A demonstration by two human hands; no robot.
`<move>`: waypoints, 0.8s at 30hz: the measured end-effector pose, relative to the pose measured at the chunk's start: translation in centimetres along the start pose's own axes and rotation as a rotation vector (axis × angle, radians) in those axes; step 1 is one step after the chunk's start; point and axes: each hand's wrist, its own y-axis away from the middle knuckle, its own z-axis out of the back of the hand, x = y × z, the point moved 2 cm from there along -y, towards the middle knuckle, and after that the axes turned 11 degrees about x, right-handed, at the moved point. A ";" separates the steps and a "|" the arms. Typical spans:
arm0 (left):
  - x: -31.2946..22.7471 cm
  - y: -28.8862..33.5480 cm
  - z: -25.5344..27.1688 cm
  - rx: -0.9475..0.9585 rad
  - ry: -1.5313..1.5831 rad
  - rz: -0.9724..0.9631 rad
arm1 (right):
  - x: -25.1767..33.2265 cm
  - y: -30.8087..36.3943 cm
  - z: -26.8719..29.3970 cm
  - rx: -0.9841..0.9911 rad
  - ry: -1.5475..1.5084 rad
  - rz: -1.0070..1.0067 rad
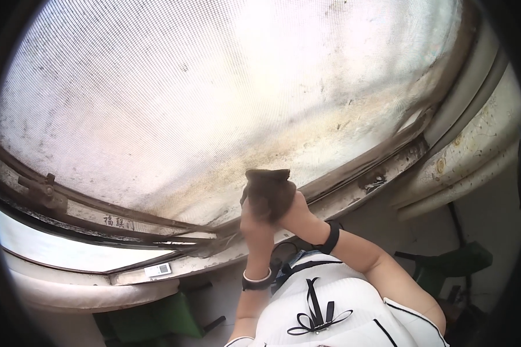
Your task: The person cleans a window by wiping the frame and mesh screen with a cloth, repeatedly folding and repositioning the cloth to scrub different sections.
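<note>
A dark brown cloth (267, 186) is bunched up between my two hands, in front of the lower part of a dusty mesh window screen (185, 110). My left hand (256, 226) grips the cloth from the left side. From the right, my right hand (300, 218) is closed on the same cloth, close beside the left. The fingers are partly blurred and hidden by the folds. Just below the hands runs the worn windowsill (330, 209). I cannot tell whether the cloth touches the screen.
A dark window frame with a latch (51, 196) is at the left. Patterned curtains (463, 162) hang at the right, and a pale curtain (92, 294) lies lower left. Green chairs (454, 263) stand on both sides. On the sill is a small white card (157, 270).
</note>
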 end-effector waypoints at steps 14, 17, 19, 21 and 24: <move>-3.2 -0.8 4.5 -0.285 0.151 0.056 | 0.4 -0.4 -2.0 0.047 0.147 0.020; -4.0 -1.2 3.9 -0.252 0.190 0.079 | 0.1 -0.3 -2.2 0.116 0.161 -0.019; -4.9 -1.7 2.7 -0.256 0.206 -0.052 | -0.3 -0.2 -2.5 0.220 0.188 -0.037; -5.3 -2.1 2.0 -0.259 0.219 -0.178 | -0.1 -0.5 -2.0 0.134 0.227 0.108; -5.7 -2.9 1.8 -0.280 -0.198 -0.308 | 0.0 -0.5 -1.8 0.119 0.256 0.159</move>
